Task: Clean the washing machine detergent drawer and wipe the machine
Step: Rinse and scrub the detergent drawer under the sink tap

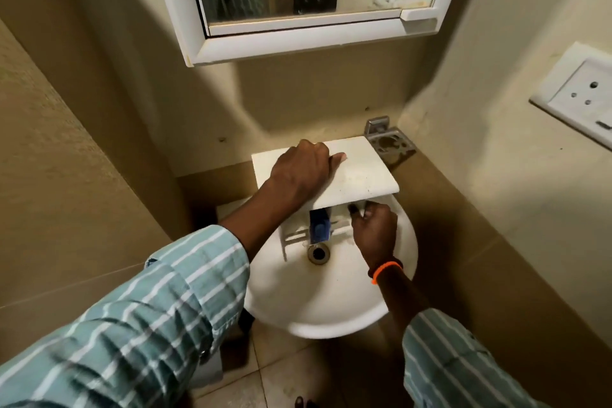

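Observation:
The white detergent drawer [361, 172] lies across the back of a round white wash basin [318, 301], its flat face turned up. My left hand [299, 169] presses down on the top of that face, fingers curled over its far edge. Under the face, the drawer's white compartments [294, 237] and a blue insert [319, 228] hang over the drain [318, 253]. My right hand [374, 232] reaches under the drawer's right front corner with fingers bent; what it touches there is hidden.
A white-framed mirror cabinet [311, 40] hangs on the wall just above. A metal holder [390, 142] sticks out of the wall at the drawer's right. A white wall socket [576, 96] is on the right wall. Tiled floor lies below the basin.

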